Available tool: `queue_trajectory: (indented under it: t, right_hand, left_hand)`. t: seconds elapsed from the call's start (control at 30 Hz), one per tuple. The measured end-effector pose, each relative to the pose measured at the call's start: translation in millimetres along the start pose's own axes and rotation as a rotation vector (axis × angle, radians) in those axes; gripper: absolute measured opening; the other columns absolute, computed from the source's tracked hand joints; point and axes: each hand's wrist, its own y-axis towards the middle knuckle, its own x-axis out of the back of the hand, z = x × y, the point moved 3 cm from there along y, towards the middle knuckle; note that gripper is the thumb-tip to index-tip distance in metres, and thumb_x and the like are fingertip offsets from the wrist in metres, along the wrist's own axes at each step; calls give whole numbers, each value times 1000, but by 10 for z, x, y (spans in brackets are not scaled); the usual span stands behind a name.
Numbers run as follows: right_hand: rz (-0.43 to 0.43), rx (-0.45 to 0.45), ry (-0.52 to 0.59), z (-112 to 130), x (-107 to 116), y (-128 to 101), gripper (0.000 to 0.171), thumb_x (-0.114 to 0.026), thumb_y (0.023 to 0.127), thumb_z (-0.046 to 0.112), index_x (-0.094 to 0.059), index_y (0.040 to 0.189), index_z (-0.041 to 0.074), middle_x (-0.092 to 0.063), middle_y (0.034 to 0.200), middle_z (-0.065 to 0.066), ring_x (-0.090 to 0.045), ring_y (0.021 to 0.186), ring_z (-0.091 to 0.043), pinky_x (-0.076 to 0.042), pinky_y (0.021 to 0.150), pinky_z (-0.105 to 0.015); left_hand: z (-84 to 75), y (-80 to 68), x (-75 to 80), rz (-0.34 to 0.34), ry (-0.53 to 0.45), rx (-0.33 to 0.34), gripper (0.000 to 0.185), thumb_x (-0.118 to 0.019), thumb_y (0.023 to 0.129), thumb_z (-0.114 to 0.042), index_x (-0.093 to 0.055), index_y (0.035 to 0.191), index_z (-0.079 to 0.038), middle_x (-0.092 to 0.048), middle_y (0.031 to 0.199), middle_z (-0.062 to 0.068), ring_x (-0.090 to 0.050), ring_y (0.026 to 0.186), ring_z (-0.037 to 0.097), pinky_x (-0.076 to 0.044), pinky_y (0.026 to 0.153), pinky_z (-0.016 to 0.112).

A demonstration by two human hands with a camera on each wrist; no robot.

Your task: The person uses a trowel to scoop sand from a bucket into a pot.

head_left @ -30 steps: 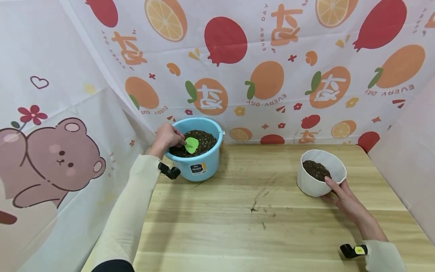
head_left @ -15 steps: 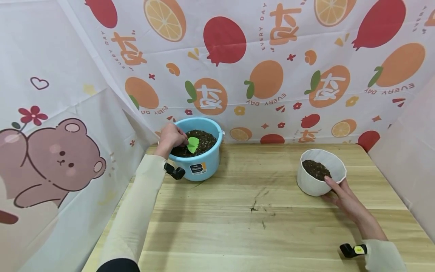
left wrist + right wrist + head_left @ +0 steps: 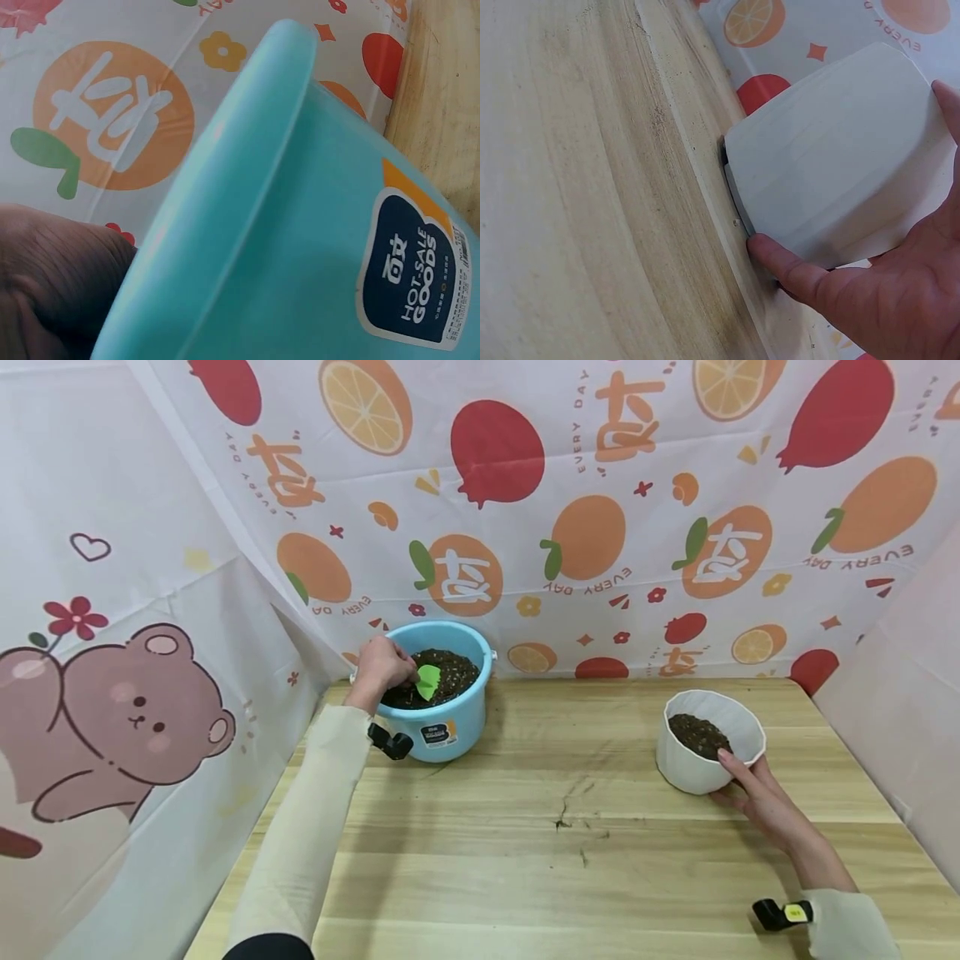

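Observation:
A light blue bucket (image 3: 450,727) full of dark soil (image 3: 448,670) stands at the table's back left. My left hand (image 3: 384,663) is over its rim and grips a small green scoop (image 3: 428,682), whose blade rests on the soil. The left wrist view shows the bucket's wall (image 3: 300,247) with a dark label (image 3: 411,279), and part of my hand (image 3: 52,285) at the rim. At the right stands a white pot (image 3: 693,758) partly filled with soil (image 3: 699,735). My right hand (image 3: 753,785) cups its near side, with the thumb (image 3: 791,270) and a fingertip curled around the wall (image 3: 840,180).
The wooden table (image 3: 570,852) has a dark crack (image 3: 562,814) near the middle. Fruit-print cloth (image 3: 600,510) hangs behind the table and a bear-print cloth (image 3: 120,710) hangs along the left side. A pale cloth (image 3: 900,693) closes off the right side.
My left hand and the green scoop have shifted slightly rightward and back inside the bucket, the blade lying lower in the soil. The right hand stays on the white pot.

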Motion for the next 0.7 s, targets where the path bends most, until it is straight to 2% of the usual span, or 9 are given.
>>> queue_trajectory:
  t: [0.2, 0.5, 0.7]
  right_hand:
    - [1, 2, 3, -8, -5, 10, 73, -33, 110, 39, 21, 158, 30, 9, 163, -19, -7, 148, -44, -58, 90, -26]
    - [15, 10, 5, -30, -11, -20, 72, -33, 110, 39, 21, 158, 32, 10, 162, -19, -6, 149, -43, -59, 91, -26]
    - [22, 20, 3, -17, -8, 11, 71, -32, 110, 39, 19, 158, 32, 9, 162, -19, -11, 150, -37, -58, 91, -24]
  left_hand:
    - [21, 6, -19, -4, 15, 14, 8, -77, 82, -9, -80, 86, -3, -76, 74, 8, -73, 72, 25, -59, 83, 40]
    - [25, -7, -58, -25, 37, 29, 3, -81, 79, -10, -79, 80, -7, -73, 68, 3, -69, 70, 22, -57, 93, 44]
    - [50, 0, -50, -24, -27, 26, 13, -85, 77, -7, -80, 89, -3, -78, 83, 11, -70, 63, 16, -59, 87, 43]
